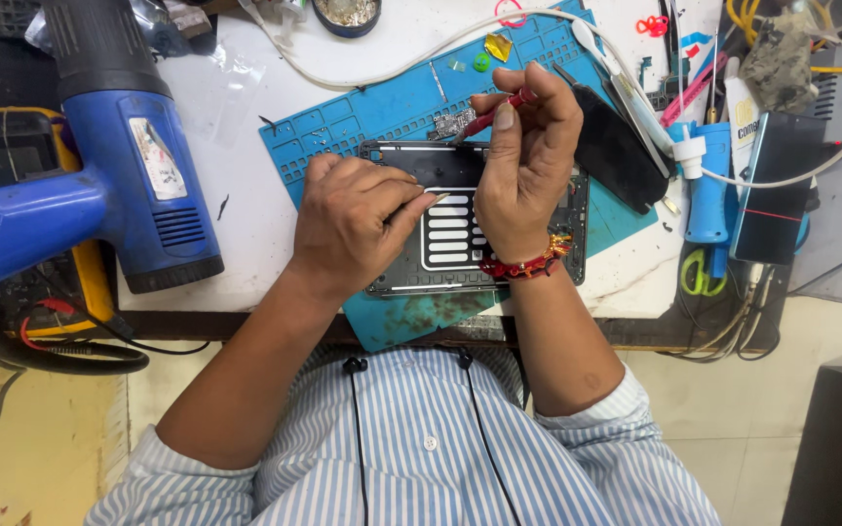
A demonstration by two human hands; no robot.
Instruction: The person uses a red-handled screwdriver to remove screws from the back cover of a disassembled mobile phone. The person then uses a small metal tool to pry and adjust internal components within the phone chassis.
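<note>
Fingers [528, 97] of the right hand [526, 161] are pinched together on a thin red-handled tool [492, 117], whose tip points down toward the top edge of an opened tablet frame [450, 239]. Left hand [353, 219] lies on the frame's left part, fingers bent and pressed together against it; whether they grip anything cannot be told. A red beaded band [523, 265] circles the right wrist.

That frame lies flat on a blue work mat [382, 107] on the white desk [246, 234], just in front of the person's striped shirt [431, 438]. It is dark and rectangular, with a black panel crossed by rows of white rounded bars near its middle and a small silvery part [453, 124] at its upper edge.

At left rests a blue heat gun [119, 156] bearing a pale oblong label on its side. A black oblong piece [616, 146] lies right of the hands, and beyond it a blue bottle [708, 185] with a white cap. A dark phone [777, 185] crossed by a thin red line lies at the desk's right edge.
</note>
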